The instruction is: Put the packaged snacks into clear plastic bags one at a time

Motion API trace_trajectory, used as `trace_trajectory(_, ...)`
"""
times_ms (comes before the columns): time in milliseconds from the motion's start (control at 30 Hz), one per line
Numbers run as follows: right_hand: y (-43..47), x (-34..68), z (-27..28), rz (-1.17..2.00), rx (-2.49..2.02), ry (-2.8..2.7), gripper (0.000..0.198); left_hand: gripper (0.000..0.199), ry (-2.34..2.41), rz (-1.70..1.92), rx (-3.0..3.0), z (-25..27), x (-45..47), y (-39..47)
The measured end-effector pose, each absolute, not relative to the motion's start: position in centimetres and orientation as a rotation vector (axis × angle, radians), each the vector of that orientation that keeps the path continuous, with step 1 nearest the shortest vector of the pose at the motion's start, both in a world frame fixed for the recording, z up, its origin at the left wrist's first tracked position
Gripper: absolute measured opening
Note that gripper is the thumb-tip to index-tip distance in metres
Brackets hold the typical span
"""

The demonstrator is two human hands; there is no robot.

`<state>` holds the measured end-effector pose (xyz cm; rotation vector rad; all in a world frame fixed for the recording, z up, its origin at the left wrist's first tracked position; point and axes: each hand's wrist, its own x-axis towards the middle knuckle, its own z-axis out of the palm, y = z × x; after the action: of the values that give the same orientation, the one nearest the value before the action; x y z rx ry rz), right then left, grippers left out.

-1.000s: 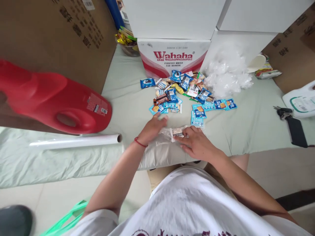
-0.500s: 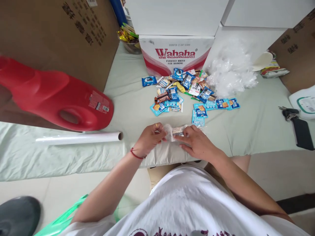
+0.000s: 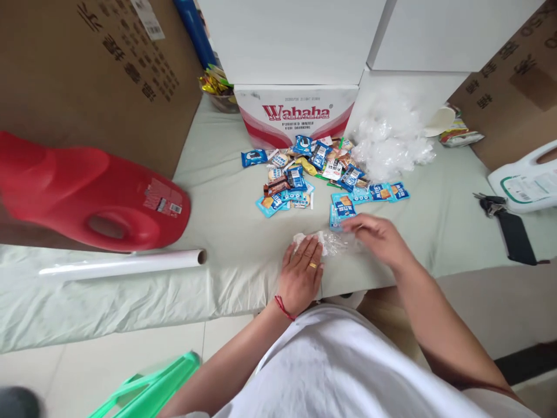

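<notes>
My left hand point(image 3: 303, 270) lies palm down, fingers stretched out, on a small clear plastic bag point(image 3: 336, 242) near the table's front edge. Beneath its fingertips shows a whitish part of the bag or its contents; the palm hides the rest. Above the bag's right end hovers my right hand point(image 3: 378, 237), fingers bent and fingertips smeared by motion. Its fingertips come close to a light-blue snack packet point(image 3: 343, 209), and whether they touch the packet or the bag cannot be made out. Behind is a pile of wrapped snacks point(image 3: 319, 155).
A heap of clear plastic bags point(image 3: 394, 145) sits beside the Wahaha carton point(image 3: 300, 113). At left are a red jug point(image 3: 126, 197) and a white film roll point(image 3: 122, 264). Keys with a black case point(image 3: 516, 238) and a white bottle point(image 3: 526, 181) stand right.
My left hand has gone from pinching the bag's left end to lying flat on it. My right hand has lifted off the packed item and shifted right. The camera view has tilted slightly.
</notes>
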<state>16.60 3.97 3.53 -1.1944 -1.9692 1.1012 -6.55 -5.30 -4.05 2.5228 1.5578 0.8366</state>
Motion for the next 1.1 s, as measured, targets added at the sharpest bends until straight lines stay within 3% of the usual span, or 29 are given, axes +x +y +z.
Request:
trace_trajectory(100, 7.2, 17.4, 2.9, 0.966, -1.441, -1.842, 0.030, 0.061, 1.584, 0.799, 2.603, -5.1, -6.8, -5.4)
trace_trajectory(300, 9.6, 14.7, 1.4, 1.170, -1.542, -2.461, 0.040, 0.070, 1.565, 0.898, 2.669, -5.8, -7.1, -4.8)
trace_trajectory(433, 8.0, 15.8, 1.3, 1.298, -1.593, -2.616, 0.015, 0.069, 1.521, 0.943, 2.661, -5.8, -7.2, -4.5)
trace_trajectory(567, 5.0, 17.5, 1.0, 1.175, -1.438, -2.318, 0.013, 0.065, 1.487, 0.974, 2.657, -5.7, -7.3, -4.3)
trace_trajectory(767, 1.3, 15.3, 0.1, 1.515, -1.515, -1.425, 0.032, 0.063, 1.446, 0.972, 2.649, -5.7, -7.4, -4.2)
trace_trajectory(967, 1.8, 8.2, 1.4, 1.238, -1.519, -1.531, 0.017, 0.065, 1.357, 1.132, 2.502, -6.3, -7.3, -4.0)
trace_trajectory(1100, 1.4, 4.5, 1.9, 0.949, -1.584, -1.778, 0.006, 0.067, 1.156, 1.266, 2.055, -5.6, -8.4, -3.6)
